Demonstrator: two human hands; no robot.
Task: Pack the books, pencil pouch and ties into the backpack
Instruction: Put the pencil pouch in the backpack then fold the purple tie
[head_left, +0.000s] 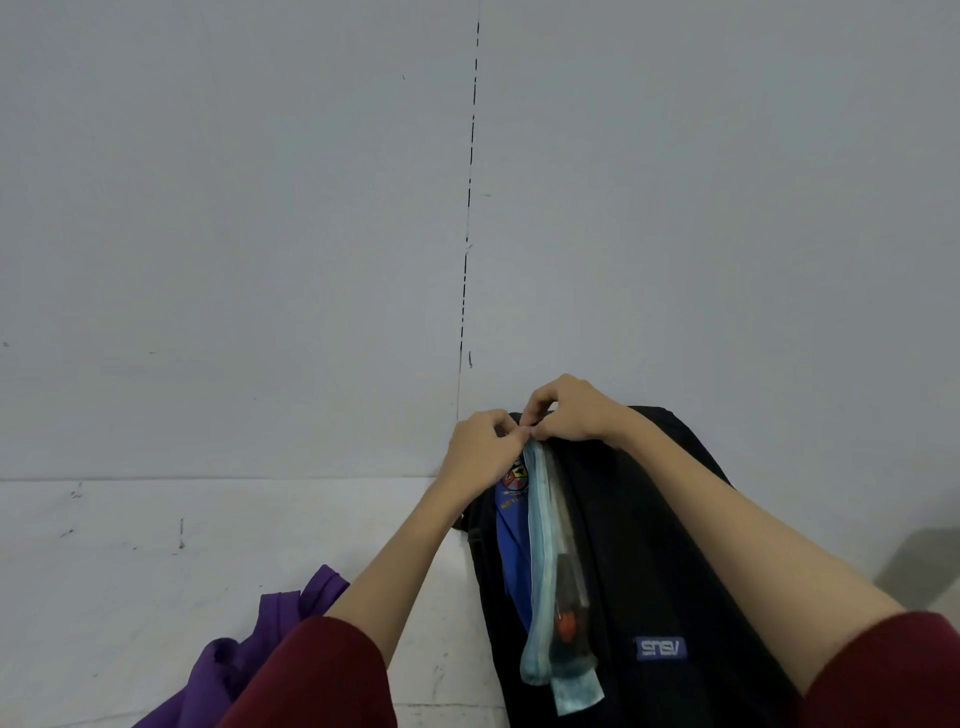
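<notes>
Pale grey wall (208, 208) filled most of what you saw, with a thin dashed dark seam (470, 182) running down it towards your hands, and below it a white scuffed surface (130, 571) on which everything rested.

Your black backpack (649, 545) lay on that surface at the lower right, its far end up against the wall and a small blue label (660, 648) showing on its near side. Lengthwise along its top lay the pencil pouch (550, 571), a clear one with a light blue zip edge, dark pens and something orange visible through the plastic. Its near end hung a little over the front of the backpack. Just left of the pouch, a blue tie (511, 525) with a crest badge showed against the backpack (whether it sat inside the opening or only on top, you could not tell).

Your left hand (480, 454) and right hand (569, 410) met at the far end of the pouch, fingertips touching. Both had the fingers curled and appeared to pinch that end of the pouch, probably at the zip, though the exact spot was hidden by the fingers themselves.

Dark red sleeves (322, 675) covered your upper arms. A purple cloth (249, 649) lay crumpled on the surface at the lower left, beside your left arm and well apart from the backpack.
</notes>
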